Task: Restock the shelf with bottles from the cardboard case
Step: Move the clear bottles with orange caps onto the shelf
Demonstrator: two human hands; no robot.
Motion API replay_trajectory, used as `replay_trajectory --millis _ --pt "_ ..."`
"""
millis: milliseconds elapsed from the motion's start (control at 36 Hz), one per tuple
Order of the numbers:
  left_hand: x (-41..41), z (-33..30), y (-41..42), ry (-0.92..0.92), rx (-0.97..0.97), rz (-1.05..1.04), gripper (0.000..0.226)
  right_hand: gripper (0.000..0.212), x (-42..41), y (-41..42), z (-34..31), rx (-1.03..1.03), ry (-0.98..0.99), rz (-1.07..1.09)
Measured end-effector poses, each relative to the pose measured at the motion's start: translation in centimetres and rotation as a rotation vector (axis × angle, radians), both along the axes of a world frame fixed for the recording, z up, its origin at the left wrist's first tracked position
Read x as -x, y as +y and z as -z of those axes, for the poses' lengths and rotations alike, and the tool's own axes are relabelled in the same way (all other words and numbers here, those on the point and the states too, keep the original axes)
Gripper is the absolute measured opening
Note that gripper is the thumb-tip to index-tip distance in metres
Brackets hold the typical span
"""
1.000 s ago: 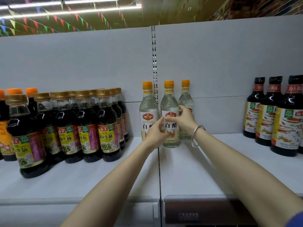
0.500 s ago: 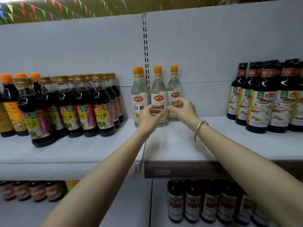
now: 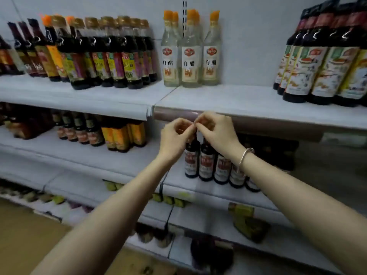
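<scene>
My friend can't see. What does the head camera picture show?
Two bare hands, left hand and right hand, hang empty with loosely curled fingers before the white shop shelf. On it stand clear white-vinegar bottles with orange caps, between dark soy-sauce bottles on both sides.

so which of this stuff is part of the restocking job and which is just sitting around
Job: white vinegar bottles on the top shelf; left hand and right hand, both empty, off the bottles.

Just there: soy sauce bottles, dark bottles at right, small dark bottles on the lower shelf.
</scene>
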State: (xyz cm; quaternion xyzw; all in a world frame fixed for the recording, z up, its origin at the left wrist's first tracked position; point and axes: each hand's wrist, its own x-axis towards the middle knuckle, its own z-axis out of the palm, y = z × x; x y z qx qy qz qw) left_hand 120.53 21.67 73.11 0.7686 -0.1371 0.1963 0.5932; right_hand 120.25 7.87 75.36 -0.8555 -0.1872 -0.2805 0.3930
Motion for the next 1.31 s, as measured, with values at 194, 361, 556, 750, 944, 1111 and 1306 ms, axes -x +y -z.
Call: replay_trajectory --millis 194,361,556,750,944,1111,1306 --pt "4.2 10.7 0.3 0.218 -0.012 -0.068 0.01 0.009 2.8 -1.1 11.3 0.135 0.151 -0.079" --pt "7.1 22.4 1.2 0.389 -0.047 -0.063 0.009 0.008 4.9 -2.5 24.0 0.156 0.391 -0.02" --pt "10.3 36.7 1.7 0.587 -0.056 -0.062 0.007 0.006 8.7 -3.6 39.5 0.22 0.669 0.022" --pt "13.4 50.7 2.8 0.76 -0.038 -0.066 0.013 0.007 11.7 -1.9 55.7 0.339 0.909 -0.032" --pt "14.5 61.6 5.5 0.85 -0.103 -0.09 0.014 0.028 13.0 0.7 67.9 0.519 1.123 -0.039" --pt "14.3 69.6 7.7 0.882 -0.21 -0.113 0.018 0.033 13.2 2.1 76.1 0.551 1.192 -0.057" --pt "14.6 75.0 8.7 0.917 -0.287 -0.122 0.022 0.042 13.3 3.7 81.9 0.551 1.269 -0.094"
